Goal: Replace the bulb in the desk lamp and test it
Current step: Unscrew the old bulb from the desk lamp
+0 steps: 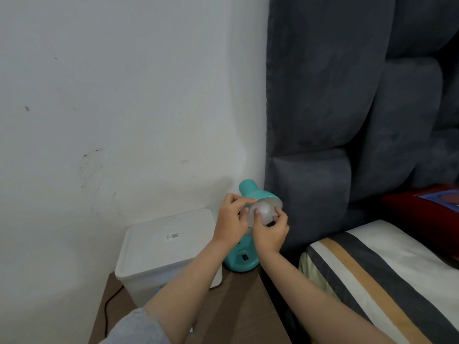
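Observation:
A small teal desk lamp stands on a brown bedside table (pixel 238 301). Its round base (pixel 242 263) carries a black switch, and its shade (pixel 258 194) tilts toward me. A frosted white bulb (pixel 263 212) sits in the mouth of the shade, unlit. My left hand (pixel 231 219) pinches the near rim of the shade with thumb and fingers. My right hand (pixel 270 232) wraps its fingertips around the bulb from below. The lamp's neck is hidden behind my hands.
A white lidded plastic box (pixel 169 249) with a small label stands left of the lamp. A dark cable (pixel 109 304) runs down beside it. A grey padded headboard (pixel 323 120) rises to the right, above a striped pillow (pixel 377 274). A white wall is behind.

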### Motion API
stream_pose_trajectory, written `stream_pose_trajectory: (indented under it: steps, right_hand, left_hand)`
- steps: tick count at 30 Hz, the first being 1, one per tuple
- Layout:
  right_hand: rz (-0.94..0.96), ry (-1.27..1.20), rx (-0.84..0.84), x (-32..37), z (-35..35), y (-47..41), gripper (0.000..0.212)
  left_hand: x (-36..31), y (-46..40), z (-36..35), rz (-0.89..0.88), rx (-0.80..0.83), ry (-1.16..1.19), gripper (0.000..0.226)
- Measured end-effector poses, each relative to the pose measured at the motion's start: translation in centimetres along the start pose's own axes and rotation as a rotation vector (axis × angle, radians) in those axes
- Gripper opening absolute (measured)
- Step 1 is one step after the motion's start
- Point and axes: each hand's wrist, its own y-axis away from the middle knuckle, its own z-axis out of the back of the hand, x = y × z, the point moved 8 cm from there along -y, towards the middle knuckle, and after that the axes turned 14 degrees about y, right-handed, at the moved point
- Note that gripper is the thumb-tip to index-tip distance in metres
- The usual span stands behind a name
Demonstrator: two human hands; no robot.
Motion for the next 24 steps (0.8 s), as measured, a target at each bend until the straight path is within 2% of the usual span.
stream_pose_trajectory:
  steps: [5, 9, 13, 17, 20, 24]
  right_hand:
    - [0.064, 0.021, 0.034, 0.6, -0.1, -0.1, 0.042]
    - [0.078, 0.004, 0.033, 0.9, 0.0, 0.1, 0.045]
    - [-0.083, -0.046, 0.007, -0.3, -0.5, -0.1, 0.062]
    - [-0.012, -0.034, 0.025, 0.1, -0.5, -0.3, 0.05]
    - [0.005, -0.028, 0.03, 0.4, -0.3, -0.2, 0.053]
    - [-0.089, -0.061, -0.009, 0.0, -0.4, 0.0, 0.059]
  left_hand:
    - [0.1, 0.0, 0.0, 0.003, -0.003, 0.002, 0.035]
    - [0.1, 0.0, -0.1, 0.004, 0.006, -0.009, 0.034]
    - [0.0, 0.1, -0.2, -0.004, -0.001, -0.014, 0.033]
    - [0.0, 0.1, -0.1, -0.002, -0.011, 0.002, 0.033]
    - [0.1, 0.1, -0.1, -0.004, -0.003, -0.006, 0.033]
    - [0.1, 0.2, -0.1, -0.007, -0.011, 0.003, 0.031]
